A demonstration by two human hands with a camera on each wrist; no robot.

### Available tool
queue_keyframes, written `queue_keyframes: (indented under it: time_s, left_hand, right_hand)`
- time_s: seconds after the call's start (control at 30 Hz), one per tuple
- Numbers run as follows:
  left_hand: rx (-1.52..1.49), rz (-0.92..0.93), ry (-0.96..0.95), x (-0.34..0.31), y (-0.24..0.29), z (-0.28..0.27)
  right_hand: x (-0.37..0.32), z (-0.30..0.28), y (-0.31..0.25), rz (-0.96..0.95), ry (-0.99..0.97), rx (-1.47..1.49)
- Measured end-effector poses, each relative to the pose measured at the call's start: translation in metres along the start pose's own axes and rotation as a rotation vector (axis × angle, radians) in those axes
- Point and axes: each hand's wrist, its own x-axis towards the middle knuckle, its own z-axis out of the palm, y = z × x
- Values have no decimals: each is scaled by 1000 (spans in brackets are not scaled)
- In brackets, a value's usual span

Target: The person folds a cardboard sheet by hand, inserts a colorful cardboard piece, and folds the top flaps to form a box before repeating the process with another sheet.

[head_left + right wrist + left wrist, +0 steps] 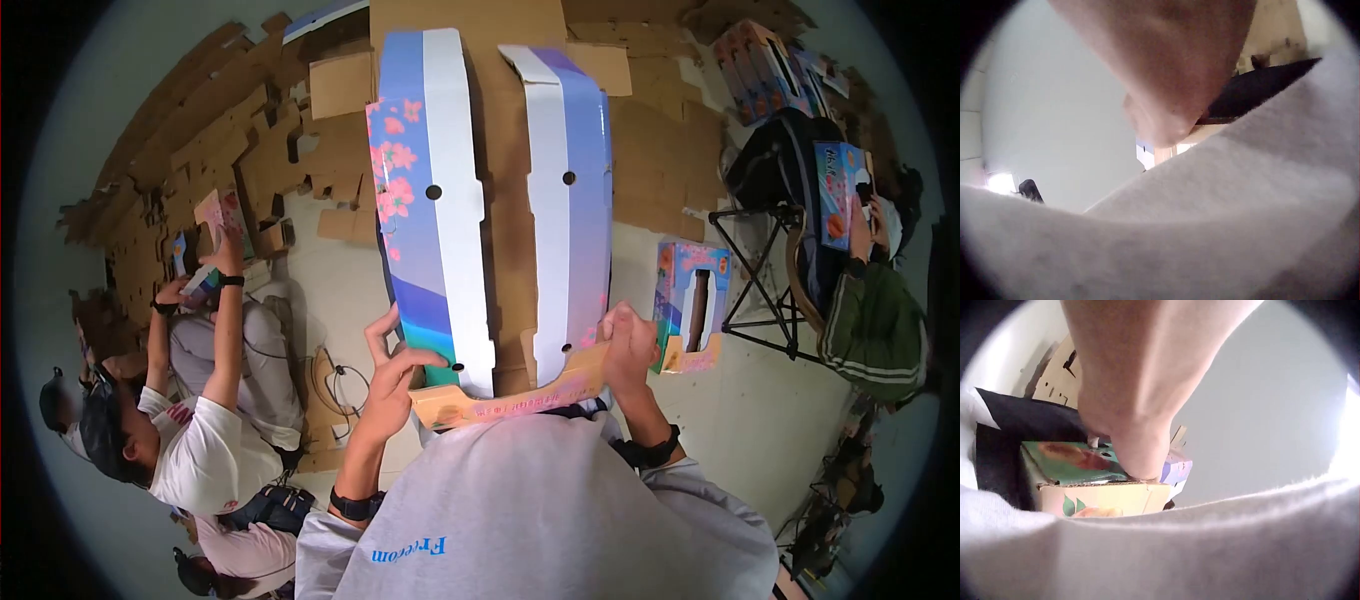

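Note:
A printed cardboard box (pixel 590 220) with blue, white and pink-flower panels lies in front of the torso, a long gap down its middle. The left hand (pixel 390 385) grips its near left corner, thumb over the green part. At the near right corner the right hand (pixel 630 345) holds the box with bent fingers. An orange end panel (pixel 520 402) spans between the hands. In the left wrist view the left hand (pixel 1138 447) is on the green and orange box corner (pixel 1063 465). The right wrist view shows the right hand (pixel 1166 119) against a mostly hidden box edge.
A smaller assembled box (pixel 665 300) stands on the floor at right, near a black folding chair frame (pixel 760 290). Flattened cardboard (pixel 230 130) covers the floor at the back left. People sit at left and right, holding boxes. More boxes (pixel 750 70) stand at the back right.

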Motion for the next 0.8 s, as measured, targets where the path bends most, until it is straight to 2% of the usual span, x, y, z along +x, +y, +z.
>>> queue_keyframes:
  time_s: [0.13, 0.23, 0.4, 0.53, 0.67, 0.8]
  left_hand:
    - [-45, -53, -75, -1, -7, -16]
    - [-304, -97, -27, -1, -3, -15]
    - [-296, 14, 35, -12, -10, -6]
    - [-275, 37, 135, -15, -13, 3]
    - [-443, 86, 258, -6, -11, 16]
    - [-393, -56, 302, 1, -13, 13]
  right_hand:
    - [-2, 10, 12, -8, 24, -1]
    - [8, 15, 9, 6, 32, -43]
    - [20, 29, -6, 66, 35, -127]
    - [24, 37, 9, 81, 52, -51]
    - [19, 35, 13, 129, 49, -21]
    - [18, 35, 22, 76, 62, 44]
